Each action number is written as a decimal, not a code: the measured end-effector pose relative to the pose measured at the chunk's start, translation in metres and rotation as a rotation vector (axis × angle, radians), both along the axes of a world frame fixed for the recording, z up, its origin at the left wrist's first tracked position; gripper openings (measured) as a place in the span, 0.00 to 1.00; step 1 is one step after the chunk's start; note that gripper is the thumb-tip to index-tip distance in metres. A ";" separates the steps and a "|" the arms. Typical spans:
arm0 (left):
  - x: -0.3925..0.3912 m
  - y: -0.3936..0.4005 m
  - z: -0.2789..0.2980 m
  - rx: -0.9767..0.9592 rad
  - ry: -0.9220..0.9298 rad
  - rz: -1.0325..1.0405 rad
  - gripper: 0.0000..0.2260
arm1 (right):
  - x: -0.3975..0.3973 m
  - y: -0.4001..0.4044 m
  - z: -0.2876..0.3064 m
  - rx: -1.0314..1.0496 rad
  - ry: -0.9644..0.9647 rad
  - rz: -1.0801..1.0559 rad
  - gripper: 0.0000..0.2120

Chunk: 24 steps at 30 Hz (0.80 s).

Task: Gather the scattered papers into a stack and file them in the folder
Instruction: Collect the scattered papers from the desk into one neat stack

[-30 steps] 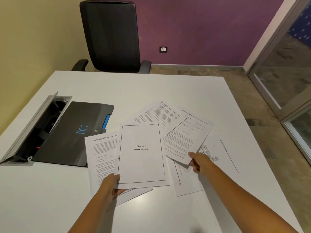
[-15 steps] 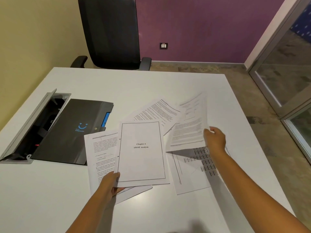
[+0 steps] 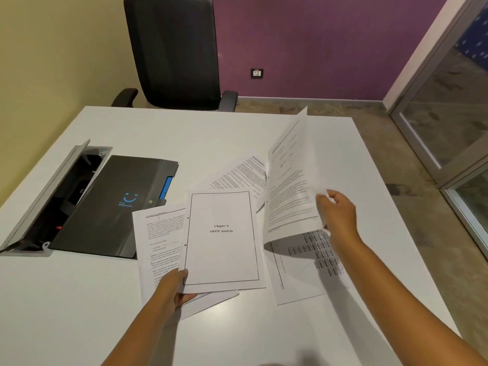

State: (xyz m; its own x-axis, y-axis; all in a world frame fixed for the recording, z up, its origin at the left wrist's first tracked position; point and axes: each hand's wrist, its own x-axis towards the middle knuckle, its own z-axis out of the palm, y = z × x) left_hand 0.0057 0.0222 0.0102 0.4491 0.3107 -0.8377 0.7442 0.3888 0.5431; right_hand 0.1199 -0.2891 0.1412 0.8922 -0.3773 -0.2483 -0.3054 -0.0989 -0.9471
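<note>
Printed sheets lie fanned out on the white table (image 3: pixel 237 133). My left hand (image 3: pixel 173 287) grips the lower left corner of a small stack topped by the "Chapter 4 SWOT Analysis" page (image 3: pixel 221 239), with a text page (image 3: pixel 161 239) beneath it. My right hand (image 3: pixel 339 215) pinches the lower right corner of a text sheet (image 3: pixel 290 186) and holds it lifted almost upright above the table. A sheet with a grid of small pictures (image 3: pixel 303 270) lies flat under it. Another text sheet (image 3: pixel 243 175) lies further back. The closed black folder (image 3: pixel 116 204) with a blue smiley lies at the left.
An open grey cable hatch (image 3: pixel 50 196) is set into the table left of the folder. A black office chair (image 3: pixel 177 51) stands at the far edge. Glass partitions (image 3: pixel 449 107) close off the right side.
My right hand has picked up the text sheet at the right and raised it from flat to almost upright, uncovering the picture-grid sheet. My left hand stays on the stack's corner.
</note>
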 end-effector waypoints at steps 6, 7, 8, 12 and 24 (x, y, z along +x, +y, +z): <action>-0.001 -0.003 0.009 -0.002 0.018 -0.021 0.02 | -0.026 0.024 -0.011 0.037 0.057 0.134 0.06; -0.001 -0.003 0.011 -0.003 0.019 -0.026 0.02 | -0.027 0.028 -0.006 0.039 0.042 0.168 0.05; -0.001 -0.003 0.011 -0.005 0.022 -0.029 0.04 | -0.026 0.030 0.000 0.033 0.026 0.208 0.05; -0.003 -0.002 0.010 -0.018 0.000 -0.038 0.06 | -0.022 0.040 0.030 -0.005 -0.064 0.339 0.05; -0.005 -0.004 0.010 0.012 -0.025 -0.049 0.05 | -0.042 0.055 0.003 0.056 0.019 0.342 0.08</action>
State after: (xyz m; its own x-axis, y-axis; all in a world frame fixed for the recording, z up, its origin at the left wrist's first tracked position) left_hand 0.0004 0.0183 0.0202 0.4846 0.2980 -0.8224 0.7482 0.3459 0.5662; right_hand 0.0783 -0.2344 0.1445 0.9595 -0.0429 -0.2783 -0.2816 -0.1470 -0.9482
